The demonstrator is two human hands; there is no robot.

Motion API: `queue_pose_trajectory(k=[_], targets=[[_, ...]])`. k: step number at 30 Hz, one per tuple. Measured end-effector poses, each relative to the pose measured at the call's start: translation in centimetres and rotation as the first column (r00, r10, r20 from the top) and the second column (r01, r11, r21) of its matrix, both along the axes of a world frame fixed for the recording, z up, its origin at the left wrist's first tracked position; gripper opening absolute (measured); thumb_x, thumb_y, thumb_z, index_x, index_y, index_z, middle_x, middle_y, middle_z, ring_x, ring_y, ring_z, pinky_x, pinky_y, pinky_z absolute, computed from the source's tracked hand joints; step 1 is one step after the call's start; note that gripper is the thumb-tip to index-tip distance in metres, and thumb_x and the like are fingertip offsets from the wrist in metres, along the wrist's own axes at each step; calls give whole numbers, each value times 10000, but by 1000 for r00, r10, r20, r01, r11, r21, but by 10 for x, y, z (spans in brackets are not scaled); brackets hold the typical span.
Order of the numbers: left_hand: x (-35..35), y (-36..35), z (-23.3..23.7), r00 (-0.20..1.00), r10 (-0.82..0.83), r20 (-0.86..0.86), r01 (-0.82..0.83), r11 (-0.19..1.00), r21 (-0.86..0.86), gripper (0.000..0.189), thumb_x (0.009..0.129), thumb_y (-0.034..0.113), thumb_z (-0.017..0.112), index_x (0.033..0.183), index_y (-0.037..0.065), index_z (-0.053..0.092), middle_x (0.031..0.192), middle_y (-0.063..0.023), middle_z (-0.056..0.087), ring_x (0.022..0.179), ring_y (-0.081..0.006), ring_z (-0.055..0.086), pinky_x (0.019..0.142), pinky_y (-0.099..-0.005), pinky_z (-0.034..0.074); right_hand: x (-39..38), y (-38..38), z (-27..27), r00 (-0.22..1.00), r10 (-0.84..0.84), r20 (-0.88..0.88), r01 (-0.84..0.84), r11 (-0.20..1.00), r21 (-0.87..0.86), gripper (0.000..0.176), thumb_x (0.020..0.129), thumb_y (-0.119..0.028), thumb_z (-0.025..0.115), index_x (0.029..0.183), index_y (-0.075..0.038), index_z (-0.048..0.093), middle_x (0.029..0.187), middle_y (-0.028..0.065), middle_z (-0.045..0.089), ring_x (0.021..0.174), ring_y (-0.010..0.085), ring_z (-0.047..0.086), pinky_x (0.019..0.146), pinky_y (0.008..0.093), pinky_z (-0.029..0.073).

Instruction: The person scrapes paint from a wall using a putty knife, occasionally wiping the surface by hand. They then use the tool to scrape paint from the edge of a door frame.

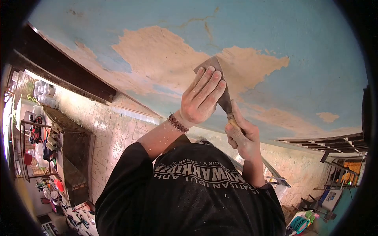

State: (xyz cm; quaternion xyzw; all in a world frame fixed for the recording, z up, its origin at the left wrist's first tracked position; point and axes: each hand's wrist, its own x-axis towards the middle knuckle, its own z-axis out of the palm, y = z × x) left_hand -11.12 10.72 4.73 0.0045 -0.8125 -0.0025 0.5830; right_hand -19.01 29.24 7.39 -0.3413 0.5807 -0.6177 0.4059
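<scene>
A putty knife [214, 63] with a wide metal blade lies against a blue painted wall [256, 23], on a bare patch [153, 47] where the paint is gone. Around its handle [233, 121] my right hand [245, 137] is closed, the index finger stretched up toward the blade. My left hand [202, 96] lies flat over the blade, fingers straight and close together, pressing on it; its thumb is hidden. Pale dust covers both hands. A dark braided bracelet [178, 122] circles the left wrist.
A dark wooden beam or frame [67, 67] runs along the wall at left. Shelves with goods and a brown cabinet [73, 157] stand below it. Paint chips lie on the tiled floor [108, 137]. At lower right are a turquoise fan [300, 224] and a slatted wooden piece [327, 142].
</scene>
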Motion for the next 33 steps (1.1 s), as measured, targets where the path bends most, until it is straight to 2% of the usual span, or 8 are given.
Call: queue_pose_trajectory(k=[4, 8, 12, 14, 17, 23, 27, 33], targets=[[-3, 2, 0, 999, -33, 39, 32, 999, 19, 317, 773, -67, 622, 1087, -31, 651, 1246, -194, 594, 1186, -369, 557, 988, -478, 478, -1, 2, 3, 998, -19, -59, 21, 999, 27, 515, 902, -6, 592, 1396, -53, 452, 873, -44, 562, 799, 34, 459, 772, 199, 409], [5, -7, 2, 997, 77, 1, -77, 996, 43, 284, 777, -70, 606, 1051, -27, 668, 1220, -196, 610, 1160, -377, 575, 967, -466, 497, 5, -17, 11, 995, -1, -99, 3, 1000, 15, 489, 898, -14, 603, 1371, -53, 487, 896, -34, 581, 850, 36, 478, 878, 223, 399], [5, -8, 2, 998, 60, 12, -60, 998, 1, 280, 770, -49, 625, 1043, -13, 676, 1199, -178, 624, 1153, -359, 583, 961, -460, 503, -2, -6, 3, 994, -10, -111, 15, 999, 46, 490, 899, -18, 604, 1373, -66, 486, 909, -29, 594, 825, 35, 472, 817, 207, 409], [4, -9, 2, 999, -7, 42, 8, 1000, -19, 291, 766, -47, 630, 1051, -11, 674, 1189, -176, 630, 1145, -354, 589, 949, -460, 512, -6, -2, 0, 999, 15, 43, -15, 1000, -1, 495, 901, -23, 607, 1377, -79, 483, 899, -22, 598, 769, 35, 457, 740, 190, 401], [13, -24, 6, 999, 28, 34, -27, 999, -25, 291, 780, -30, 632, 1067, -3, 669, 1189, -175, 632, 1155, -347, 584, 957, -464, 506, 3, -23, 6, 1000, 20, -10, -20, 1000, 19, 494, 906, -26, 604, 1381, -90, 481, 867, -33, 585, 718, 35, 430, 686, 179, 379], [10, -17, 4, 998, -16, 65, 18, 1000, -26, 279, 787, -27, 637, 1062, 13, 671, 1219, -157, 620, 1170, -336, 576, 967, -454, 505, 3, -6, 6, 998, 1, 67, -4, 998, 58, 522, 894, -19, 613, 1390, -90, 467, 777, -47, 553, 683, 38, 427, 658, 183, 390], [21, -35, 14, 998, 67, 21, -66, 998, -22, 278, 790, -29, 640, 1060, 26, 673, 1206, -148, 629, 1162, -319, 585, 984, -442, 495, 18, -37, 10, 997, 24, -67, -26, 999, -30, 512, 904, -35, 608, 1392, -93, 465, 761, -47, 547, 629, 24, 419, 590, 179, 387], [20, -28, 15, 997, -1, 83, 3, 1000, -31, 279, 793, -24, 644, 1066, 28, 671, 1196, -149, 634, 1155, -321, 589, 977, -451, 499, 15, -16, 7, 997, -11, 70, 8, 999, 37, 523, 905, -36, 609, 1402, -95, 454, 786, -55, 560, 643, 25, 429, 642, 172, 383]])
